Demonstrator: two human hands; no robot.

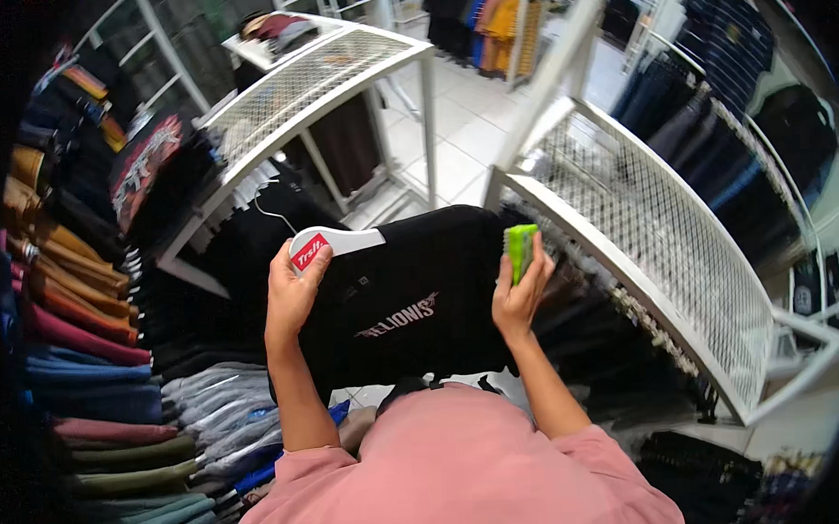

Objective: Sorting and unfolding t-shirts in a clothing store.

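Observation:
A white garment hanger (349,241) with a wire hook and a red label is pinched in my left hand (294,284). From it hangs a black T-shirt (420,276) with pale lettering across the chest; the hanger's other arm is hidden inside the fabric. In my right hand (523,293) is a small bright green brush (523,248), held upright just off the shirt's right shoulder, its bristly side facing left.
White metal racks with mesh tops (316,71) (660,198) flank a tiled aisle (449,129). Coloured garments (89,322) hang densely at my left, beside grey ones (223,400). Dark clothes (692,135) line the right wall. Folded clothes (280,28) lie on the far left rack.

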